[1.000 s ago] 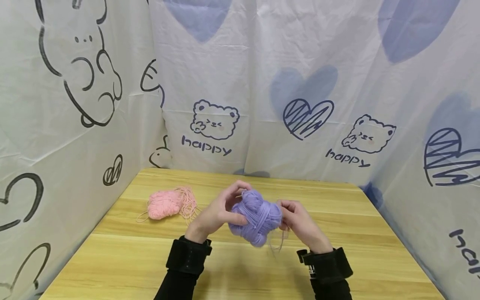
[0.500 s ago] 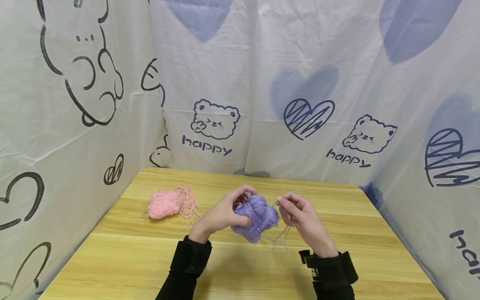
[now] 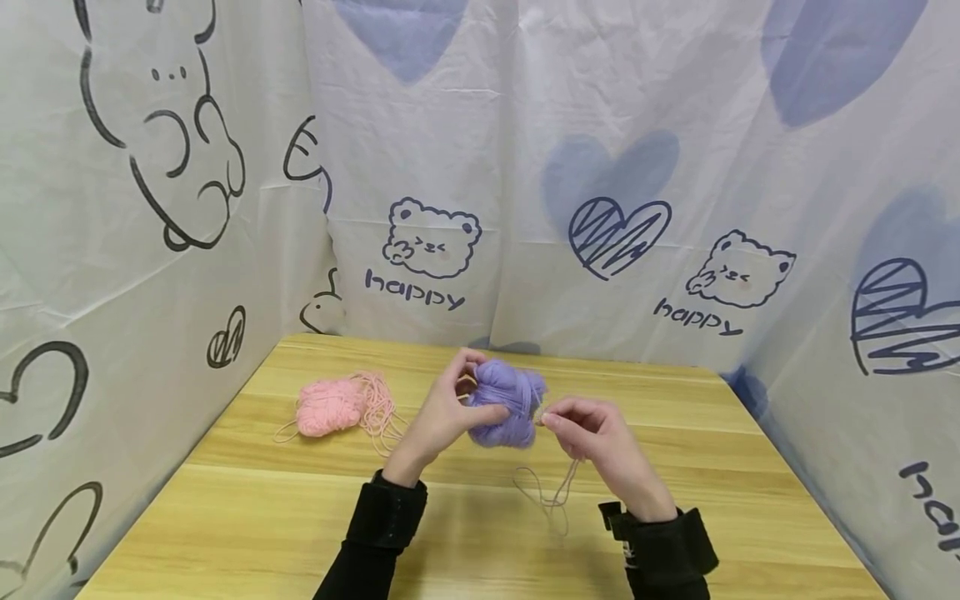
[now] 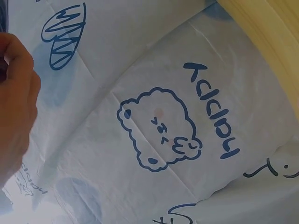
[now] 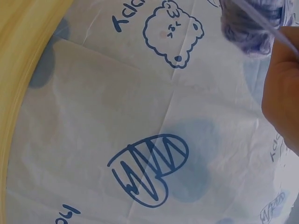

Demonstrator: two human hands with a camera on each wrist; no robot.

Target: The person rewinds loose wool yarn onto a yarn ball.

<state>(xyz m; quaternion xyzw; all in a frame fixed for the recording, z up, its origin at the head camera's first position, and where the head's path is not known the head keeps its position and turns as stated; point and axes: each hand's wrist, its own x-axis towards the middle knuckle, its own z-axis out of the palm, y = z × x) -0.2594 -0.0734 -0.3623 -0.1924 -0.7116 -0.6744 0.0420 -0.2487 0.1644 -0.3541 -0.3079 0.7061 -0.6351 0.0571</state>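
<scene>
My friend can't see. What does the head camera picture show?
Two hands hold a purple yarn ball above a wooden table: the left hand grips it, the right hand pinches its loose strand. Pink yarn lies to the left.

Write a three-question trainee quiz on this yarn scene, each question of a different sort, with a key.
1. True or false: the left hand grips the purple yarn ball above the wooden table.
2. Multiple choice: the right hand pinches A) the pink yarn, B) a loose purple strand, C) nothing.
3. Fill in: the pink yarn lies on the table to the ___ of both hands.

Key: 1 true; 2 B; 3 left.
</scene>
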